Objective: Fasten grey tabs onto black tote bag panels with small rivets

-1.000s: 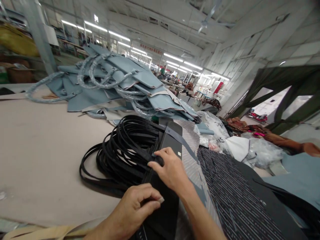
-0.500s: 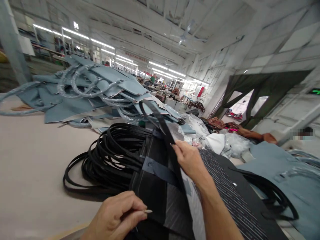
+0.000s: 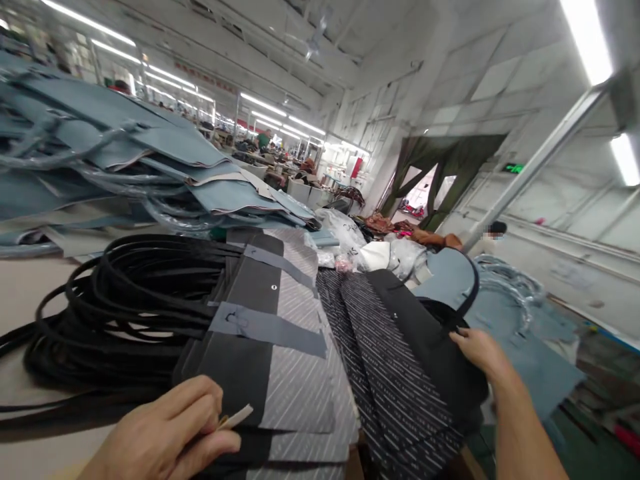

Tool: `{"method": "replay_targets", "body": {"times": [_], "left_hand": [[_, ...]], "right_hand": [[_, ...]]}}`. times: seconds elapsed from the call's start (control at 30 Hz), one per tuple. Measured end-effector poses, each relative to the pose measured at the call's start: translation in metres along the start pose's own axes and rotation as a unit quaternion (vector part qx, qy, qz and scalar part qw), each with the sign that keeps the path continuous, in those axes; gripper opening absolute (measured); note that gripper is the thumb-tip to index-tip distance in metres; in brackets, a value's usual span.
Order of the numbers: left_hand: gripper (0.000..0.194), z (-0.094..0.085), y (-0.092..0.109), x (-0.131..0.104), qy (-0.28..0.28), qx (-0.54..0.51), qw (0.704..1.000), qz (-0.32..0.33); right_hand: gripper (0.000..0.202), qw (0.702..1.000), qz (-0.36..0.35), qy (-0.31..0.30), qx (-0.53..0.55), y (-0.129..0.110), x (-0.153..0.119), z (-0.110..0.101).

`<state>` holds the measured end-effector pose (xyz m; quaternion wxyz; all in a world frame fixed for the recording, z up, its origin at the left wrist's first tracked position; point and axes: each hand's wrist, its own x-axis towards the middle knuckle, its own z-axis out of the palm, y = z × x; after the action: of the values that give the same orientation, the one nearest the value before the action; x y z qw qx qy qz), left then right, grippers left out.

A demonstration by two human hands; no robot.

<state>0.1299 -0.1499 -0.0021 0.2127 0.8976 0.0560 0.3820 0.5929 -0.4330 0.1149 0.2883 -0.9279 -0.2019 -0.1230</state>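
My left hand is closed in a pinch on a small, thin, pale stick. It is at the near edge of a stack of black bag panels with pale patterned lining and grey strips across them. Long loops of black strap spread from that stack to the left. At the right, my right hand has its fingers closed on a black strap of another black panel. This panel lies over dark lining with white dashed lines. The fingertips are partly hidden.
A high heap of blue-grey bag pieces with plastic-wrapped handles stands at the back left. More blue-grey pieces lie at the right. Clear plastic bags sit behind the panels. A slanting metal post rises at the right.
My right hand has moved right, from the left stack to the right-hand panel, with a black strap. The stack's patterned lining is now uncovered. The view has turned right; my left hand still pinches the stick.
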Motion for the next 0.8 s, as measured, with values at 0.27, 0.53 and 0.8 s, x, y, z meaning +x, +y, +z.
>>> {"method": "replay_targets", "body": {"times": [0.27, 0.53, 0.8], "left_hand": [[0.042, -0.011, 0.019, 0.017, -0.038, 0.074, 0.996, 0.015], [0.038, -0.016, 0.018, 0.009, -0.026, 0.106, 0.994, 0.018], [0.030, -0.016, 0.007, 0.000, -0.031, 0.032, 0.999, -0.022]], "right_hand": [[0.026, 0.964, -0.219, -0.102, 0.114, -0.098, -0.125, 0.047], [0.014, 0.784, -0.531, -0.183, 0.265, -0.217, -0.249, 0.116], [0.018, 0.767, -0.561, -0.146, 0.275, -0.225, -0.251, 0.129]]}}
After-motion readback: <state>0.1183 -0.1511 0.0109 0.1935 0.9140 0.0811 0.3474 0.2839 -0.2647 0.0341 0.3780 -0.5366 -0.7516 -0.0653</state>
